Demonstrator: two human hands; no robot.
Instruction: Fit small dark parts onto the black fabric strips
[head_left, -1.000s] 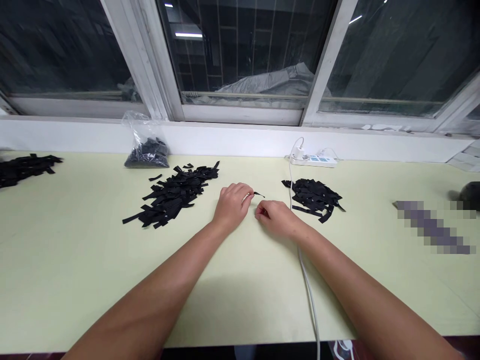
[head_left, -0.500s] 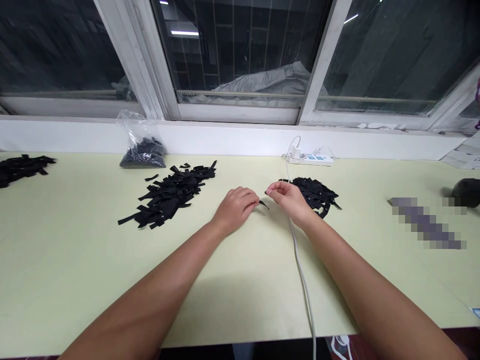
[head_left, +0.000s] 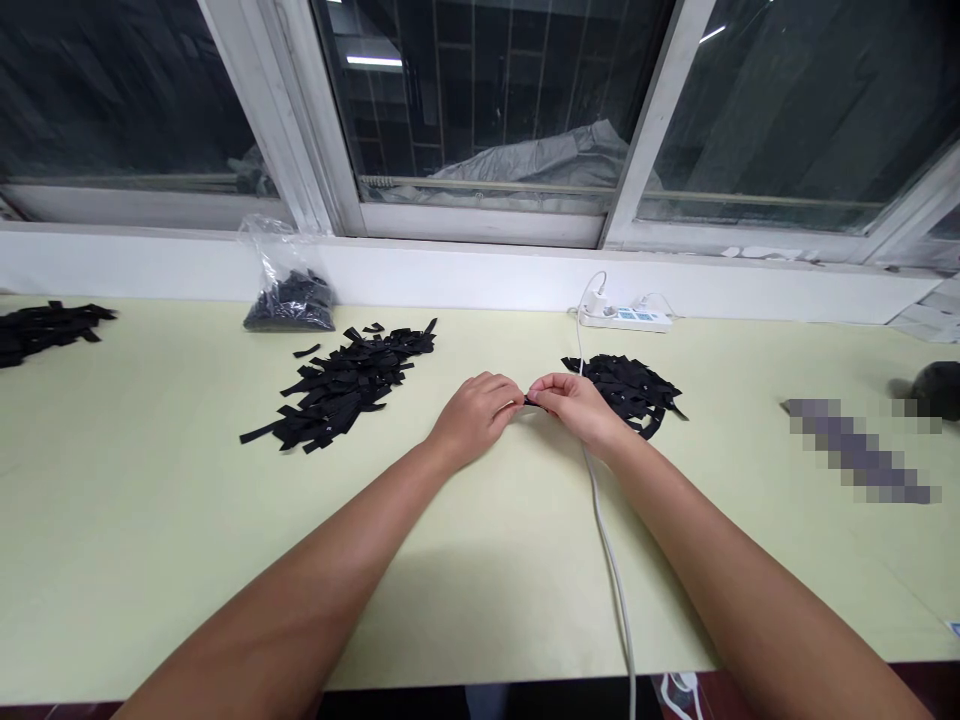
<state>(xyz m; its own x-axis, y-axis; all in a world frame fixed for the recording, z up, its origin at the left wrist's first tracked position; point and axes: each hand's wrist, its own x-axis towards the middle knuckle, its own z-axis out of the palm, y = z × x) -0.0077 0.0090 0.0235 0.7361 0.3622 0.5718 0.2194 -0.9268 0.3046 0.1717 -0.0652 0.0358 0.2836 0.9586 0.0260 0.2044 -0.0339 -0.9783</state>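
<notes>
At the near edge of the pale table [head_left: 450, 610], both forearms come in cut off by the bottom of the view, and a white cable [head_left: 613, 570] runs up right of the middle until the right hand hides a stretch of it. Farther in, the left hand [head_left: 480, 415] and the right hand [head_left: 574, 408] meet fingertip to fingertip, each pinching a small black strip [head_left: 530, 402]. The strip lies in the narrow gap between them, just above the table; its ends are covered by the fingers, so its full length cannot be made out. Right of the hands, the right pile [head_left: 634, 385] of black strips is partly hidden behind the right hand; the left pile [head_left: 345, 390] lies apart from the left hand, in full view. Well to the right, a pixelated patch [head_left: 851, 450] masks whatever is there, and a dark object [head_left: 939, 390] is cut off by the frame, as is another black heap [head_left: 45, 332] at far left. Farthest back stand a clear bag [head_left: 289, 300] of dark pieces, blurred by its plastic, and a white power strip [head_left: 630, 320].
</notes>
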